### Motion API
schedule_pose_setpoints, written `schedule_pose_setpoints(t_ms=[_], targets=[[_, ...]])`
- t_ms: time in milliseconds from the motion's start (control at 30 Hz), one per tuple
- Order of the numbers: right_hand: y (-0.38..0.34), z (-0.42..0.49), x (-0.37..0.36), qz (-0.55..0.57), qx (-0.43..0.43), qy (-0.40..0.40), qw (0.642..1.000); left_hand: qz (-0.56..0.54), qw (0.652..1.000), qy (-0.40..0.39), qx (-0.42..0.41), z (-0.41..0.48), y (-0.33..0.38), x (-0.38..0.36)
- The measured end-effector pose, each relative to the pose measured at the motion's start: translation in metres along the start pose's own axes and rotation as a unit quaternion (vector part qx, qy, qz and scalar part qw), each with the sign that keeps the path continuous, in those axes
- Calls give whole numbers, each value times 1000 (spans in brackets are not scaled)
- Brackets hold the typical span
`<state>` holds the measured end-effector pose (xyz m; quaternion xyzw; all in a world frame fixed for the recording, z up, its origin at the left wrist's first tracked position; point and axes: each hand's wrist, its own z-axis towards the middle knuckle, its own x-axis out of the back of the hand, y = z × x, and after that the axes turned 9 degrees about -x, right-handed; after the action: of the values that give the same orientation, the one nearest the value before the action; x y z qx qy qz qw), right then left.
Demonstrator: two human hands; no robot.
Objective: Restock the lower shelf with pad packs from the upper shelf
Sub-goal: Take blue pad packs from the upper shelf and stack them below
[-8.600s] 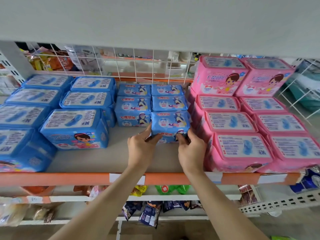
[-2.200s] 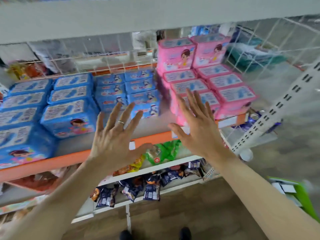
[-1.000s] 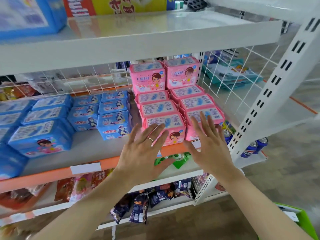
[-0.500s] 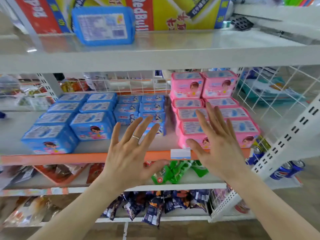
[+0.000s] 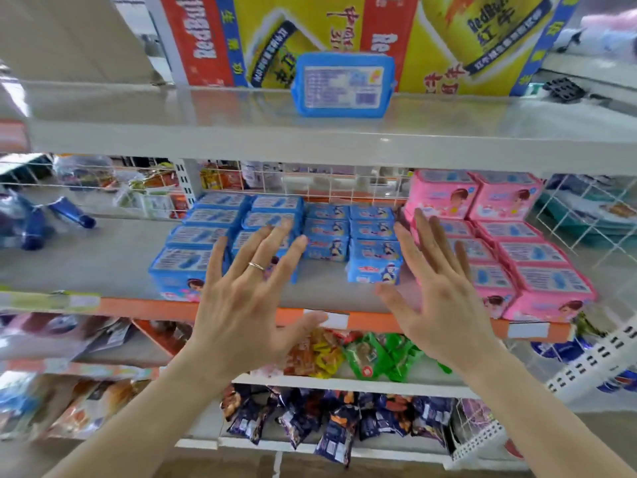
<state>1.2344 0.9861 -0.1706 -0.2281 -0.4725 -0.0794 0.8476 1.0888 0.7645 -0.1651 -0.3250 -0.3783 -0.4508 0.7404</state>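
upper shelf (image 5: 206, 112): one blue pad pack (image 5: 341, 85) stands alone near the front edge, printed label facing out, just in front of red bull cartons (image 5: 344, 25) that fill the back of that level. lower shelf (image 5: 103, 257), orange front edge: three groups of packs side by side. on the left, large blue packs (image 5: 213, 236) in two rows running front to back. in the middle, small blue packs (image 5: 355, 232) in two rows, the right row reaching nearer the front than the left one. on the right, pink packs (image 5: 510, 250) in two rows, with two more stood upright at the back. bare shelf left of the blue groups. a wire grid (image 5: 327, 181) closes the back of this level. a white price label (image 5: 332, 319) sits on the orange edge. left hand (image 5: 241, 315) raised in front of the lower shelf, back of hand to the camera, fingers straight and spread, ring (image 5: 256, 266) on one finger; grip wide, holding nothing. right hand (image 5: 444, 305) beside it and apart from it, same pose, grip wide, holding nothing. the level below holds green snack bags (image 5: 375, 360); the one under that, dark packets (image 5: 310, 419) lying in a loose row.
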Motion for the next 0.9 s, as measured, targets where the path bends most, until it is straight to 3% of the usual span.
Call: schedule_pose_setpoints(t_ms=[433, 700, 900], targets=[[-102, 22, 2, -25, 28, 64, 997, -2, 995, 102, -13, -29, -83, 40], [-125, 36, 18, -64, 29, 134, 989, -64, 977, 184, -85, -5, -86, 62], [-126, 64, 39, -55, 23, 144, 988, -57, 983, 153, -85, 41, -98, 76]])
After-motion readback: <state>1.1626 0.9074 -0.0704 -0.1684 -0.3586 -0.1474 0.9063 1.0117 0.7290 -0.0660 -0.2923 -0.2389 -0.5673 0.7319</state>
